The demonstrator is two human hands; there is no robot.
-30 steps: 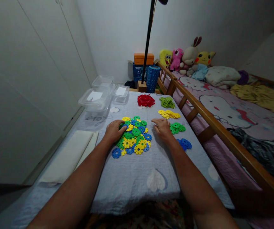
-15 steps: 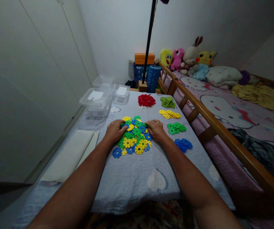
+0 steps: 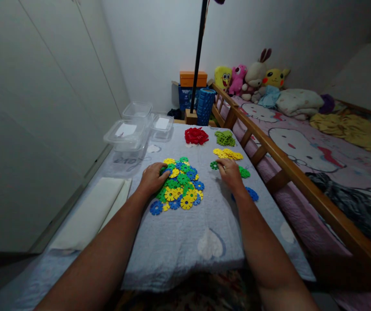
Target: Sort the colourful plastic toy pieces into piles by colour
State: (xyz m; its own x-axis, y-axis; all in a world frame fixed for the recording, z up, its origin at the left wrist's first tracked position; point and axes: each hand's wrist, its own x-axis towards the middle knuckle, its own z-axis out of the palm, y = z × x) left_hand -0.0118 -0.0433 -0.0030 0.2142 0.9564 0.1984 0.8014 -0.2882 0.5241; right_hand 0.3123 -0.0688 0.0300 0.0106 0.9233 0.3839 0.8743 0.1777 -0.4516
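the right hand [image 3: 231, 172] is pinching a small green disc [image 3: 214, 165] with its fingertips, the grip closing down to the disc's thickness, and the disc is sticking out toward the left. whether the disc is touching the cloth below, i cannot tell. the hand is partly covering a green pile [image 3: 244, 172], while its wrist and forearm are hiding part of a blue pile [image 3: 252, 194] nearer the person.

the left hand [image 3: 153, 178] is resting against the left side of a mixed pile [image 3: 179, 185], its fingers curving over the edge and its thumb reaching toward the discs. i cannot tell whether that grip is holding any piece. the mixed pile is lying between the two hands, with yellow, green and blue notched discs overlapping.

just beyond the right hand a yellow pile [image 3: 227, 154] is lying, and farther back lime-green pieces [image 3: 224, 138] and red pieces [image 3: 196, 136] are sitting in separate heaps. clear plastic boxes [image 3: 129, 140] are standing at the far left of the worktop [image 3: 175, 246], which is wearing a pale blue cloth.
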